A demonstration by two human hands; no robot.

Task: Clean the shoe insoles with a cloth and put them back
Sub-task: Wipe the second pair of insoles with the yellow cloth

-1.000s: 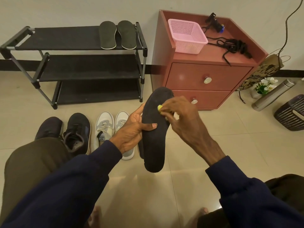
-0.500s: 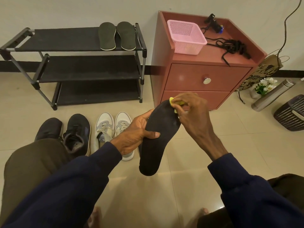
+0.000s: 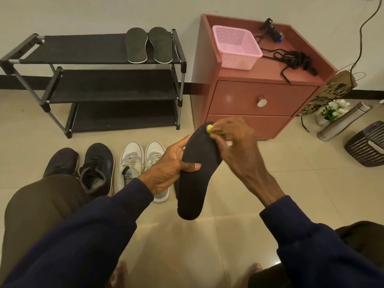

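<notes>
A: Where's the insole (image 3: 195, 179)?
B: Above the floor (image 3: 270, 194). The left hand (image 3: 168, 169) has its grip clamped round the middle; the right hand (image 3: 234, 146) pinches the yellow cloth (image 3: 210, 128) against the toe.
A: Handling?
B: Probably light and bendy. Hold it mid-length.

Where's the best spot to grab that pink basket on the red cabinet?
Probably the near rim of the pink basket, pinched from above and the front. It stands upright and open-topped with a thin rim, and the cabinet has raised walls at back and sides, so the front is freest.
</notes>
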